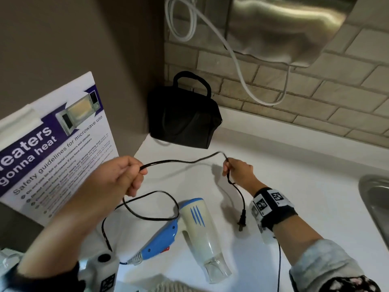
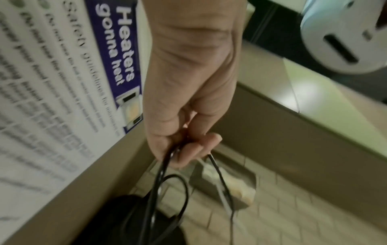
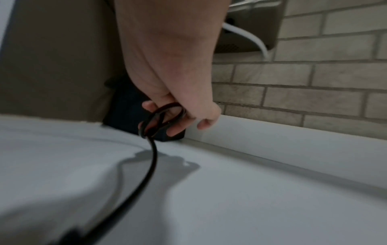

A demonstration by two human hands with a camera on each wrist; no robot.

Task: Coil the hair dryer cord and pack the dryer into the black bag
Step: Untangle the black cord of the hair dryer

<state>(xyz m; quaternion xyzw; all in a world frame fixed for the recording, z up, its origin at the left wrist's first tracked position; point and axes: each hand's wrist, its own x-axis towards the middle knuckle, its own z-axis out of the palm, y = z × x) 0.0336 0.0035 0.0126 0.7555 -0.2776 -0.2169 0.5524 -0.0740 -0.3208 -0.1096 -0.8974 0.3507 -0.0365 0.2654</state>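
A cream and blue hair dryer (image 1: 197, 232) lies on the white counter (image 1: 294, 186), nozzle toward me. Its black cord (image 1: 181, 162) stretches between both hands above the dryer. My left hand (image 1: 126, 175) grips a loop of the cord (image 2: 167, 174), and a second loop hangs below it. My right hand (image 1: 237, 171) pinches the cord (image 3: 155, 119) near its end, with the plug (image 1: 242, 219) dangling under the wrist. The black bag (image 1: 185, 121) stands upright in the back corner, beyond both hands; it looks closed.
A microwave safety poster (image 1: 52, 148) leans at the left. A steel sink (image 1: 376, 199) is set into the counter at the right. A metal wall unit (image 1: 284, 24) with a white cable (image 1: 237, 66) hangs on the brick wall above.
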